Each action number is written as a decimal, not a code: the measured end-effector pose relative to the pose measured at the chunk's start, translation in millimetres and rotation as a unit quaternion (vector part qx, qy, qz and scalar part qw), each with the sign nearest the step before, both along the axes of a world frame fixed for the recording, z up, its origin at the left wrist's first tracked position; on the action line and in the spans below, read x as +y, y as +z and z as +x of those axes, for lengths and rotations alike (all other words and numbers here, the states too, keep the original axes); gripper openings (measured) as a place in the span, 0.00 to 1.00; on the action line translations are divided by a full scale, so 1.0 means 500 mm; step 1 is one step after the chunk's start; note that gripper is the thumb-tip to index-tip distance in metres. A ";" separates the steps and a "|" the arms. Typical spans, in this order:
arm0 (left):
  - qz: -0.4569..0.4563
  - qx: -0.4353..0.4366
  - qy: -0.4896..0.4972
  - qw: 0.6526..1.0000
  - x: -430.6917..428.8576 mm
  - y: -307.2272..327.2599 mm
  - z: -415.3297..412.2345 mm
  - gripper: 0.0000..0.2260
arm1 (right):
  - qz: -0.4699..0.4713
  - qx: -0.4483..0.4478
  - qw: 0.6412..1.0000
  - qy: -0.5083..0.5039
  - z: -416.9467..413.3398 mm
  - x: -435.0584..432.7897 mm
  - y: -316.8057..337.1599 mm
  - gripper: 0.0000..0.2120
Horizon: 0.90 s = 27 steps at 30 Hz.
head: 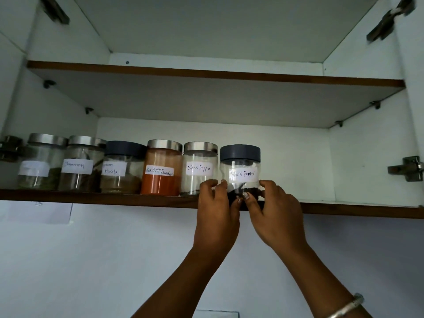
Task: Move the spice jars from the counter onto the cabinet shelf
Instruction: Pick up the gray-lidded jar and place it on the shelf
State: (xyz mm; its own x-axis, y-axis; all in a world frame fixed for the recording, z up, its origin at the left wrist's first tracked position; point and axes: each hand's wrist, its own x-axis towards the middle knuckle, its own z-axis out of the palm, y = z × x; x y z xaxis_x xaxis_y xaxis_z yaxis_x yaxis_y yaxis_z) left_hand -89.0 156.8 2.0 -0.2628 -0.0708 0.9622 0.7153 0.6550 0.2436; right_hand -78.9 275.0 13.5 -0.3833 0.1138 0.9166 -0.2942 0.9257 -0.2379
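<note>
Pale bluish wall [91, 260] beneath white cabinet [344, 157]

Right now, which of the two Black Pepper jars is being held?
The dark-lidded Black Pepper jar at the row's right end; left hand and right hand grip its base. The steel-lidded Black Pepper jar beside it looks pale inside.

leftmost jar [40, 161] label: blurred | rightmost jar [240, 161] base: behind fingers [210, 186]

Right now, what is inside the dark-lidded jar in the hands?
Dark grains lie low in the jar, clear above. The left hand and right hand cover the very bottom.
</note>
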 end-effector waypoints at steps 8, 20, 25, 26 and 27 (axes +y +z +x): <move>-0.081 -0.026 0.082 0.993 -0.007 0.003 -0.005 0.24 | 0.039 -0.017 0.995 -0.091 -0.007 -0.015 -0.008 0.24; -0.174 -0.089 0.067 0.978 -0.026 -0.026 0.032 0.37 | 0.052 -0.138 0.986 -0.079 0.009 -0.063 -0.090 0.51; -0.231 -0.164 0.046 0.958 -0.054 -0.054 0.067 0.36 | 0.088 -0.213 0.972 -0.040 0.039 -0.093 -0.113 0.55; -0.235 -0.184 0.038 0.954 -0.066 -0.068 0.076 0.36 | 0.108 -0.219 0.969 -0.029 0.048 -0.099 -0.120 0.53; -0.238 -0.206 0.032 0.949 -0.081 -0.087 0.087 0.36 | 0.133 -0.228 0.964 -0.015 0.057 -0.108 -0.132 0.51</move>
State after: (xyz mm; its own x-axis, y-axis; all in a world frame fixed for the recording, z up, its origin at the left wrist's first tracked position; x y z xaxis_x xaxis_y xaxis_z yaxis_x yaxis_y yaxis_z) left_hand -45.7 116.2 -41.7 -0.6335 0.3171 0.7058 0.5781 0.8003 0.1592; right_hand -50.6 220.9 -52.3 -0.7534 -0.0858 0.6520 -0.1881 0.9781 -0.0887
